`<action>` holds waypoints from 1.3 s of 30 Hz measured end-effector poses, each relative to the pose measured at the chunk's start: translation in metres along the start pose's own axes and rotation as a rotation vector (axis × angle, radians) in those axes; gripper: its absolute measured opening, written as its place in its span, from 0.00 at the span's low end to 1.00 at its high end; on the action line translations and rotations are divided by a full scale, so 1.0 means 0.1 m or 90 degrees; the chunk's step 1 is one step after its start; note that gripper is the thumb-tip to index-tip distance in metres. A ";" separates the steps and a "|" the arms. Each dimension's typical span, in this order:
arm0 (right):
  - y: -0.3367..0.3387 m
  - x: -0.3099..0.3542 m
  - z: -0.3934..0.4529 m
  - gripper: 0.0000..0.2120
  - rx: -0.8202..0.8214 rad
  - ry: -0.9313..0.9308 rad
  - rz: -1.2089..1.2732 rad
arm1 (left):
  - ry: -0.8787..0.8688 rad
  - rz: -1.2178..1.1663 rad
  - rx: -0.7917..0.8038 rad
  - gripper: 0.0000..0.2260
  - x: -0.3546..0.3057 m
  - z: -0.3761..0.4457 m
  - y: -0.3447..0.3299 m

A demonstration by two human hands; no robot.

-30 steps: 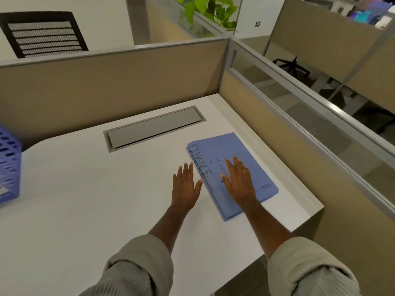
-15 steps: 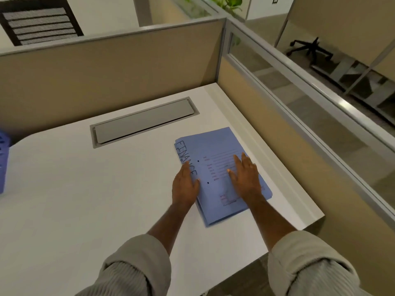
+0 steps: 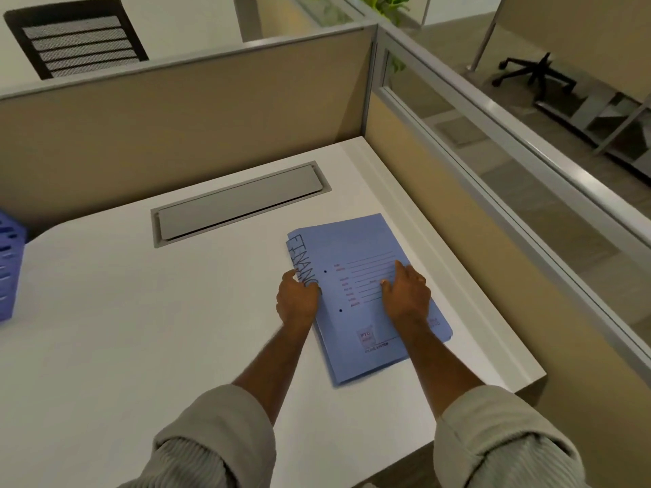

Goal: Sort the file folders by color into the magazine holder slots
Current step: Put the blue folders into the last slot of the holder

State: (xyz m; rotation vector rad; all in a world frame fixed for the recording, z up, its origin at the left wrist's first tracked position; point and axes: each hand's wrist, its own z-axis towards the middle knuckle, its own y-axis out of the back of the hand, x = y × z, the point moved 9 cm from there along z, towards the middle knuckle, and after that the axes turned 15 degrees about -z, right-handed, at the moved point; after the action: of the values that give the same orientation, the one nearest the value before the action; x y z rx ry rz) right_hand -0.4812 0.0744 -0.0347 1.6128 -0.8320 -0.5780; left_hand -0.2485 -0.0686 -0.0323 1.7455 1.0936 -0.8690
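Folders in pale blue lie in a small flat stack near the right edge of the white desk, the top cover showing a hand-lettered word along its spine side, printed red form lines and two punch holes; the offset edges at the left suggest more than one thin card folder, slightly fanned. The left hand sits at the stack's spine edge with its fingers curled down over that edge, seemingly working under it to lift or square it, though whether the fingertips have actually got beneath the card cannot be told. The right hand lies on the top cover with fingers bent and pressing down, most likely to pin the slippery sheets so they do not slide while the other hand takes hold. The card looks matte, light and flexible, likely to bow if raised by one side only, which would explain using both hands. The desk is smooth and glossy, with a long grey metal cable hatch set flush behind the stack. At the far left edge a perforated blue plastic magazine holder is only partly in view, well apart from the stack, so the sorting proper appears not yet begun for these
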 end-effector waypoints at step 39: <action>0.45 0.36 0.04 0.06 0.160 0.028 0.597 | -0.043 -0.382 0.153 0.21 -0.02 0.06 1.11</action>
State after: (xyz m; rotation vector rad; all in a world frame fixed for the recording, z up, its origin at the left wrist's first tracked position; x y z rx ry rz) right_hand -0.4707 0.0410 0.0110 1.2428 -1.5236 0.2367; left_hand -0.1473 -0.1005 0.0010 1.5731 1.5518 -1.4623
